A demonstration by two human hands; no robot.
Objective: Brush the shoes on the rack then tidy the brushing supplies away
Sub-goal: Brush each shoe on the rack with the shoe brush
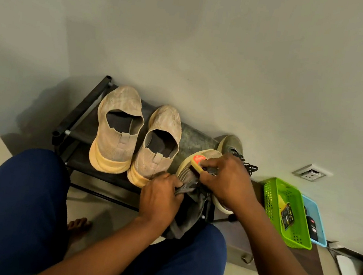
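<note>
Head view. A black shoe rack (80,112) stood against the wall, carrying a pair of beige knit slip-on shoes (117,129) with orange soles on its left part. At the near right end of the rack, a grey laced shoe (188,177) lay tilted with its pale sole toward the wall. The left hand (160,198) had its fingers curled round the shoe's near end together with a dark grey cloth (184,223) that hung toward the knees. The right hand (228,180) gripped a yellow-backed brush (197,163), pressed against the shoe. A second grey shoe (232,145) sat just beyond it. On the right, a green basket (270,195) and a blue basket (320,225) stood side by side, touching, each holding small supplies.
</note>
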